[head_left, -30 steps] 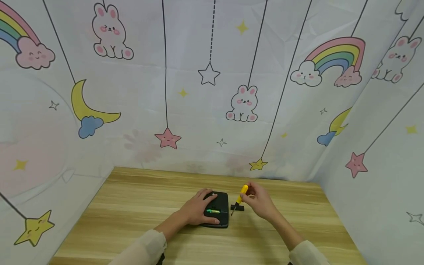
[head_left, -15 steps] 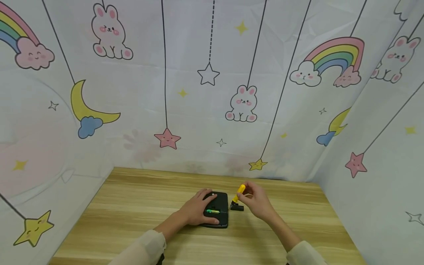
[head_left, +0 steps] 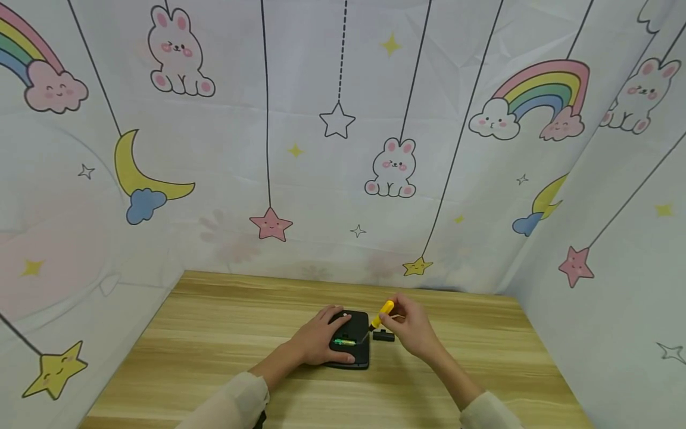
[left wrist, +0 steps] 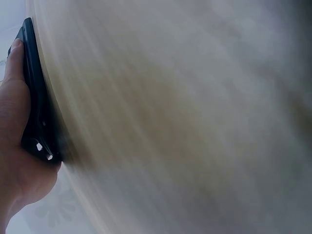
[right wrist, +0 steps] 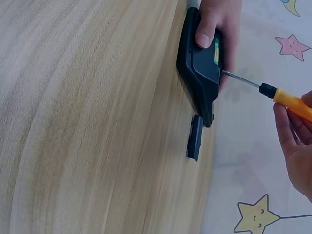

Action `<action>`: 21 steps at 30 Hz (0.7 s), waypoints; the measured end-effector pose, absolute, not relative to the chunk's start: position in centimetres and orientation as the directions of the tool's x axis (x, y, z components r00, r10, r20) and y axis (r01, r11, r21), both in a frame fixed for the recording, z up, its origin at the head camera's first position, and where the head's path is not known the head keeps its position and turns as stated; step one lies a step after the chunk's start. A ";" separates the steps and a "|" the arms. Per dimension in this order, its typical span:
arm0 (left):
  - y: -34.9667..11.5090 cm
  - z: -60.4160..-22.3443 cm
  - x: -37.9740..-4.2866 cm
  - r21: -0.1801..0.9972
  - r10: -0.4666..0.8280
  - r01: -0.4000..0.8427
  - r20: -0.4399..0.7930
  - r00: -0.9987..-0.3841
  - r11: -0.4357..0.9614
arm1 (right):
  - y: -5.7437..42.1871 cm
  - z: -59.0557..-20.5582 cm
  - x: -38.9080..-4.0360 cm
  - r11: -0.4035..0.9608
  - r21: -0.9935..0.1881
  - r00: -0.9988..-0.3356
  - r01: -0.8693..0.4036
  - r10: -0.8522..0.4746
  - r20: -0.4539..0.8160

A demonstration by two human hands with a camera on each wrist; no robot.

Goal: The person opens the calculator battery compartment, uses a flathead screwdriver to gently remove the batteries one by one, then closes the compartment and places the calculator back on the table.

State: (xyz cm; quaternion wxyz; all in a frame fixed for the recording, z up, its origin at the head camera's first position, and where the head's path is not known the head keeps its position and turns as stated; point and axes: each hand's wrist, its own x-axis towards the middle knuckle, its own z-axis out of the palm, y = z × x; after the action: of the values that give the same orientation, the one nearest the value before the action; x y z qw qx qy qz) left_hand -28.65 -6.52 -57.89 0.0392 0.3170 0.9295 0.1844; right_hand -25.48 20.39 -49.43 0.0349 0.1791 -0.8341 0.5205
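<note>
Black device [head_left: 357, 327]: under the left hand [head_left: 324, 339], which lies flat with fingers spread across its upper face and the thumb along the near part, bracing it against the table [head_left: 225, 333]. Right hand [head_left: 415, 325]: fingers closed in a pinch around the yellow handle of a screwdriver [head_left: 383, 314], its shaft slanting from that hand down towards the left one. Done: the battery slot is uncovered; a small black piece [head_left: 383, 336], presumably its cover, lies between the hands, just beside the device. Outstanding: the green battery [head_left: 345, 342] is in the slot, just beyond the left thumb. The tip appears near its right end; contact cannot be confirmed. Judged partway: slot exposed, battery not out, cover not refitted.
</note>
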 end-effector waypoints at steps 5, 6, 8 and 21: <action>-6.5 -58.1 -28.7 0.363 0.603 0.575 0.042 -0.797 0.734 | 20.1 -49.7 -25.6 0.396 -0.853 -0.931 -0.339 -0.269 0.246; -6.5 -58.1 -28.7 0.362 0.603 0.575 0.043 -0.797 0.734 | 20.0 -49.7 -25.6 0.396 -0.853 -0.931 -0.340 -0.270 0.245; -6.5 -58.1 -28.8 0.364 0.602 0.574 0.043 -0.797 0.734 | 19.9 -49.7 -25.6 0.394 -0.853 -0.930 -0.341 -0.276 0.244; -6.5 -57.9 -28.7 0.367 0.601 0.573 0.047 -0.798 0.733 | 18.7 -49.3 -25.2 0.457 -0.783 -0.899 -0.422 -0.323 0.295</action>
State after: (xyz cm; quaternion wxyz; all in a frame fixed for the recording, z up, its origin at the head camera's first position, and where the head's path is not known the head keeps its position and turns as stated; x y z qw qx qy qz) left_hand -28.65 -6.53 -57.95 0.0372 0.3156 0.9300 0.1847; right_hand -25.15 18.71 -49.34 0.0519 0.2187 -0.8519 0.4731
